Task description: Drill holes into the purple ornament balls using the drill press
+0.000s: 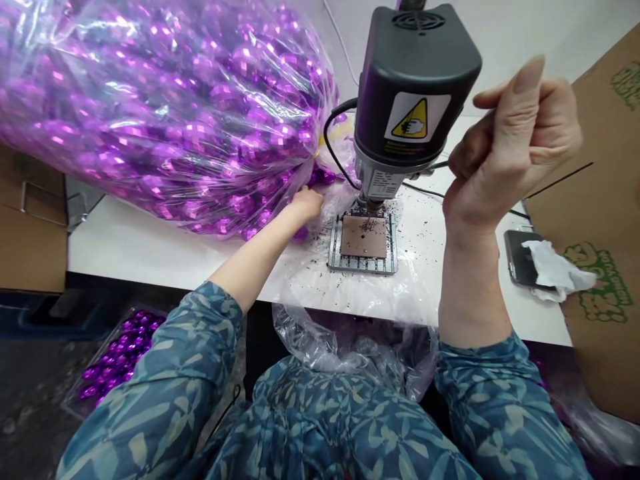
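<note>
A bench drill press (407, 100) with a dark motor housing and a warning sticker stands in front of me. Under its chuck, a brown square plate (364, 237) with a small hole lies on the slotted metal base (363, 267), strewn with dark shavings. My left hand (307, 203) reaches to the gathered mouth of a big clear bag of shiny purple faceted balls (200, 127); its fingertips are hidden among plastic and balls. Raised at the drill's right side, my right hand (515, 140) is closed, fingers curled; whatever it grips is hidden.
Clear plastic sheeting (350, 340) hangs over the front edge of the white table (150, 233). A phone-like dark object (520, 257) lies at right under crumpled tissue (557, 267), beside a cardboard box (605, 220). Lower left, a tray of purple balls (123, 357) sits below the table.
</note>
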Tool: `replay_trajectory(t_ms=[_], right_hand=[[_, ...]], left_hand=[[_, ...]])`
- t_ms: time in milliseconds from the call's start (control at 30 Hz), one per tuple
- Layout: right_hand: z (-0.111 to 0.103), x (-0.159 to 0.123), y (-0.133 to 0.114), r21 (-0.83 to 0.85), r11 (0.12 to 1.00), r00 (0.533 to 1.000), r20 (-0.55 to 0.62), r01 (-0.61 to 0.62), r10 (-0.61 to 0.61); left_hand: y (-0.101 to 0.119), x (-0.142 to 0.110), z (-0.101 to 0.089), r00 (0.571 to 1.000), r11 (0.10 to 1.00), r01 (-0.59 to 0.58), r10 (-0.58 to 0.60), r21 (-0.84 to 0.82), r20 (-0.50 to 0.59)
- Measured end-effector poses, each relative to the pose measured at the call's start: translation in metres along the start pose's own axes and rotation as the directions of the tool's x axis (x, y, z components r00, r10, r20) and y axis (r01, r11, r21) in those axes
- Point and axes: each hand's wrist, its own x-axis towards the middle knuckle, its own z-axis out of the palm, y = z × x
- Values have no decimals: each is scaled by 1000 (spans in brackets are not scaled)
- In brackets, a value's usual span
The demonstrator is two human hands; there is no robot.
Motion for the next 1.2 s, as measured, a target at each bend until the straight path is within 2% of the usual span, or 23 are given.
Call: replay_trajectory(t_ms=[67, 100, 167, 200, 233, 300, 367, 400, 467, 533, 633, 700, 800, 867, 1033, 1200], right_hand=[[0, -1, -1, 1, 1000, 1000, 11, 5, -5], [0, -1, -2, -4, 1000, 1000, 14, 3, -3], [0, -2, -3, -10, 1000, 1000, 17, -11, 11], [1, -2, -4, -8, 1000, 1000, 19, -22, 22], [2, -2, -4, -2, 1000, 1000, 7, -25, 25], [4, -2, -3, 18, 1000, 1000, -20, -19, 19], [6, -2, -2, 32, 999, 999, -52, 9, -8], [7, -2, -1, 32, 999, 998, -62, 19, -17], [8, -2, 0, 10, 999, 998, -57, 30, -30], [8, -3, 0, -17, 999, 999, -41, 27, -28], [8, -3, -1, -54, 998, 999, -39, 30, -32], [8, -4, -1, -91, 995, 999, -39, 29, -32], [8, -4, -1, -82, 996, 999, -32, 37, -40], [8, -4, -1, -74, 996, 999, -33, 41, -43], [8, -4, -2, -181, 983, 998, -45, 25, -34], [10, -4, -2, -113, 992, 996, -54, 58, -65]], left_hand=[[-5, -6, 7, 987, 991, -46, 25, -128, -162], [-8, -11, 10, 961, 968, -95, 29, -232, -274], [-10, -23, 17, 889, 845, -235, -13, -481, -457], [-10, -30, 21, 866, 737, -302, -53, -605, -496], [-9, -38, 25, 865, 603, -345, -93, -719, -493], [-3, -55, 33, 915, 291, -332, -133, -897, -382], [4, -69, 41, 973, 5, -212, -91, -977, -212], [9, -74, 45, 990, -103, -139, -53, -985, -134], [17, -80, 52, 999, -247, -25, 15, -969, -30], [25, -81, 59, 998, -314, 30, 58, -949, 12], [36, -76, 70, 999, -317, 33, 50, -948, 18], [42, -70, 76, 1000, -242, -15, -10, -970, -13], [48, -60, 83, 987, -88, -129, -105, -988, -119], [51, -54, 85, 977, -34, -178, -126, -983, -173], [56, -50, 84, 976, 28, -195, -90, -980, -197], [61, -51, 87, 964, 144, -258, -34, -955, -265]])
